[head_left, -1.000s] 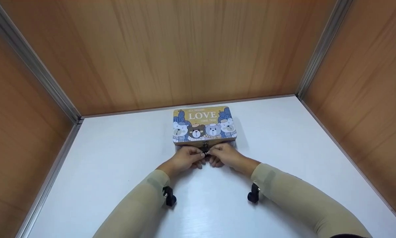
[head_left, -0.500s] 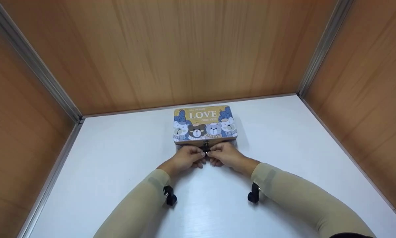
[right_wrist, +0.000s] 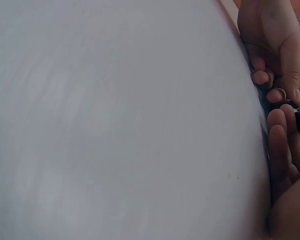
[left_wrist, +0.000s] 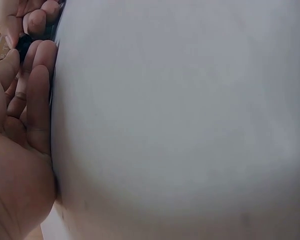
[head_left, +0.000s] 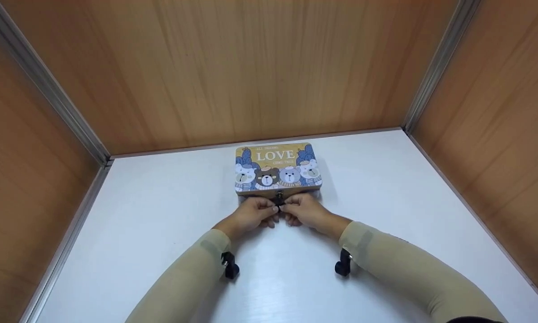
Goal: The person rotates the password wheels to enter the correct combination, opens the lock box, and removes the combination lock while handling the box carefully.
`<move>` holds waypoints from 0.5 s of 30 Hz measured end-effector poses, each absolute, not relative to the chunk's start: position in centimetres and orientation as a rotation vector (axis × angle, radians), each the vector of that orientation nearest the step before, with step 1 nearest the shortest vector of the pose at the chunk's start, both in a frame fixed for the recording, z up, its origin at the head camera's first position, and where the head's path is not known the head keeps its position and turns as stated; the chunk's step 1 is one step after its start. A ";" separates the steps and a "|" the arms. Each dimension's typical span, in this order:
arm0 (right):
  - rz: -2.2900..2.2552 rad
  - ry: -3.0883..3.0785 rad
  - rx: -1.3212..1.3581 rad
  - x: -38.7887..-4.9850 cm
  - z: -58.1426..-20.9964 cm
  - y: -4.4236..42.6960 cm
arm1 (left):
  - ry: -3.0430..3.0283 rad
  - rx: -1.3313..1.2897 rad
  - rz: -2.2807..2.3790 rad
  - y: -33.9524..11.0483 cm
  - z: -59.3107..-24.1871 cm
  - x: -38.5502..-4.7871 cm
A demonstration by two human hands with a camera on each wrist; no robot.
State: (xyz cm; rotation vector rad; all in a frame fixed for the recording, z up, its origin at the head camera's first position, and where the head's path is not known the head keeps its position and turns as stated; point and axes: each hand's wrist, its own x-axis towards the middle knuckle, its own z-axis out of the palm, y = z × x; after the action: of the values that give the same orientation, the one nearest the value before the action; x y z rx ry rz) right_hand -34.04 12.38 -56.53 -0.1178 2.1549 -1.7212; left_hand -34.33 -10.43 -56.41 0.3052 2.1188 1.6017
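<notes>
A tin box (head_left: 277, 167) with a yellow lid, the word LOVE and cartoon bears stands with its lid down. At the middle of its front is a metal clasp (head_left: 279, 195), with a small black padlock (head_left: 279, 203) just below it. My left hand (head_left: 250, 212) pinches the padlock from the left between thumb and curled fingers. From the other side my right hand (head_left: 308, 211) pinches it too, the thumbs almost meeting. Both wrist views show only a dark bit of the padlock (left_wrist: 24, 46) between the fingertips; the fingers hide most of it.
The box stands on a white tabletop (head_left: 161, 202), close to the wooden back wall (head_left: 260, 67). Wooden side panels with metal corner strips enclose the table left and right. A small black camera hangs at each sleeved wrist.
Both hands stay at the padlock, with only very slight finger movement. The box has not visibly moved on the table.
</notes>
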 end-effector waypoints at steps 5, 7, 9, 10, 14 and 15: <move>-1.702 2.176 -0.148 -34.0 -56.6 12.4 | 2.128 0.308 1.611 -10.4 -56.6 -34.4; -1.700 2.175 -0.157 -34.1 -56.6 12.4 | 2.125 0.304 1.616 -10.3 -56.5 -34.4; -1.689 2.178 -0.174 -34.1 -56.6 12.4 | 2.120 0.299 1.620 -10.3 -56.5 -34.4; -1.684 2.178 -0.182 -34.1 -56.6 12.4 | 2.117 0.296 1.622 -10.2 -56.5 -34.4; -1.664 2.179 -0.208 -34.2 -56.7 12.5 | 2.123 0.287 1.614 -10.2 -56.6 -34.4; -1.667 2.174 -0.206 -34.2 -56.7 12.5 | 2.126 0.285 1.610 -10.2 -56.6 -34.4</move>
State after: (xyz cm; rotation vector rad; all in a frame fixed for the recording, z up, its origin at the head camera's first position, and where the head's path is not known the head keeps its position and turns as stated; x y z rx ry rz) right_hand -34.16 12.51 -56.75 -0.2064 2.1740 -1.6665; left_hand -34.42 -10.24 -56.61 0.2847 2.1259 1.6100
